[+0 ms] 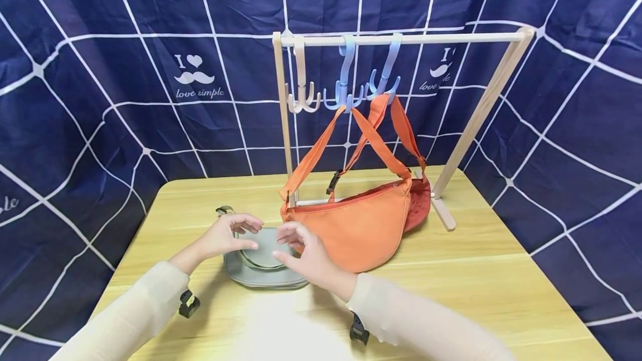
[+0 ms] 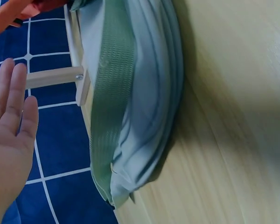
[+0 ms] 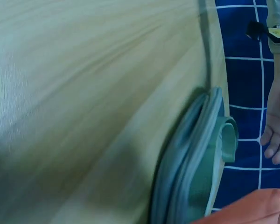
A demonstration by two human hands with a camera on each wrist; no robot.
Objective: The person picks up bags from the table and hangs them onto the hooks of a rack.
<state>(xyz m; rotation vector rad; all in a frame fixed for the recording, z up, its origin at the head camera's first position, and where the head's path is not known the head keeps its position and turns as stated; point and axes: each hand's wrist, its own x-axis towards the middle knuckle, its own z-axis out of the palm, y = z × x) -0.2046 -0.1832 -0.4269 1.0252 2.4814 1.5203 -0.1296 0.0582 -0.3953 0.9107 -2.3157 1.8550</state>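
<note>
A grey-green bag (image 1: pixel 263 276) lies on the table with its green strap (image 2: pixel 113 84) looped on top. Above its left part is my left hand (image 1: pixel 225 237), fingers loosely bent and holding nothing; the left wrist view shows this hand (image 2: pixel 9 135) beside the bag (image 2: pixel 151 93). My right hand (image 1: pixel 313 258) hovers over the bag's right side, fingers parted from the thumb, with nothing in it. In the right wrist view the bag (image 3: pixel 177 172) lies at the lower middle. An orange bag (image 1: pixel 356 227) hangs by its straps just right of my right hand.
A wooden rack (image 1: pixel 426 39) carries a pale hook (image 1: pixel 301 79) and two blue hooks (image 1: pixel 344 79). The orange straps hang on the blue ones. Behind the orange bag is a red item (image 1: pixel 418 205). The rack's right foot (image 1: pixel 443 214) rests on the table (image 1: pixel 481 283).
</note>
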